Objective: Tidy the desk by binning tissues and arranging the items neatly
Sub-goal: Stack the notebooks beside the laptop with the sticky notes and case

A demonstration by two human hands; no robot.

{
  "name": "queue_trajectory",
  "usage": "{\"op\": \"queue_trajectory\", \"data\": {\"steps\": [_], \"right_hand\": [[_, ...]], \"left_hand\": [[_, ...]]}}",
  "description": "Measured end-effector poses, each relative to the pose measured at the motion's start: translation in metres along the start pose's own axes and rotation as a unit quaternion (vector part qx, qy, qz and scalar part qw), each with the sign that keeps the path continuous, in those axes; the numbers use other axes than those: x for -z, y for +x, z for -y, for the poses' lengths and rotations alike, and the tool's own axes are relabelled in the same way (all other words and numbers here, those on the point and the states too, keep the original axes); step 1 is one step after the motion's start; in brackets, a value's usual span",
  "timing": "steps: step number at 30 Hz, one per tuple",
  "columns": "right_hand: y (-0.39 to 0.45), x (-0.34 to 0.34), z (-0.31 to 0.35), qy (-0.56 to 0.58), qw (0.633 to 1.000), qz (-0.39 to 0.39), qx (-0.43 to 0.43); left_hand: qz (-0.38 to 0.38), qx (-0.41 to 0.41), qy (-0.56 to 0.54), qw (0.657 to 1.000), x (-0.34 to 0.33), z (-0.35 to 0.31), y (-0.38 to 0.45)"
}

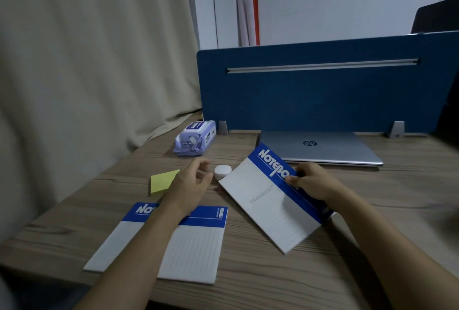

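Observation:
My right hand (314,181) grips the blue top edge of a blue-and-white notebook (268,198), which is tilted and lifted at an angle over the wooden desk (248,280). A second notebook of the same kind (193,247) lies flat near the front edge, partly under my left forearm. My left hand (191,180) hovers with loosely curled fingers, holding nothing, between a yellow sticky-note pad (161,181) and a small white round case (222,172). A purple pack of tissues (196,138) lies at the back left.
A shut silver laptop (323,147) lies at the back against a blue divider panel (323,91). A beige curtain (87,61) hangs along the desk's left side. A dark object (449,121) stands at the far right edge.

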State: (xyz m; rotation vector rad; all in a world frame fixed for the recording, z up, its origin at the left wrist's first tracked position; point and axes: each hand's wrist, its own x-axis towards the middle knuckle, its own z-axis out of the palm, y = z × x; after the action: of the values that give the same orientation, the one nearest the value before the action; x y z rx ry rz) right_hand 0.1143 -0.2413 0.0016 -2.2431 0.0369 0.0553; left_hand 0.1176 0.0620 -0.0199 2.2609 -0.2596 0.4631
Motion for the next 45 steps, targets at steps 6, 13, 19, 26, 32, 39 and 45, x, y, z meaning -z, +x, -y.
{"op": "queue_trajectory", "data": {"steps": [6,13,19,26,32,39,45], "right_hand": [[-0.007,0.000,0.004,0.148,0.989,0.007,0.016],[-0.026,-0.032,0.031,0.140,0.986,0.043,0.079],[-0.037,-0.083,0.058,-0.017,0.986,0.041,0.161],[-0.037,-0.122,0.071,-0.127,0.972,0.041,0.196],[-0.032,-0.160,0.099,-0.169,0.955,0.068,0.233],[-0.020,-0.166,0.127,-0.227,0.953,0.124,0.156],[-0.024,-0.163,0.143,-0.265,0.946,0.157,0.101]], "left_hand": [[0.022,0.021,0.063,0.998,0.049,0.003,-0.018],[0.023,0.198,0.031,0.979,0.094,0.043,-0.070],[-0.025,0.181,0.022,0.983,0.104,0.050,-0.092],[-0.017,0.195,-0.145,0.970,0.108,0.053,-0.091],[-0.007,0.163,-0.223,0.961,0.101,0.048,-0.083],[-0.012,0.127,-0.147,0.981,0.095,0.051,-0.084],[-0.041,0.113,-0.175,0.977,0.093,0.045,-0.086]]}}
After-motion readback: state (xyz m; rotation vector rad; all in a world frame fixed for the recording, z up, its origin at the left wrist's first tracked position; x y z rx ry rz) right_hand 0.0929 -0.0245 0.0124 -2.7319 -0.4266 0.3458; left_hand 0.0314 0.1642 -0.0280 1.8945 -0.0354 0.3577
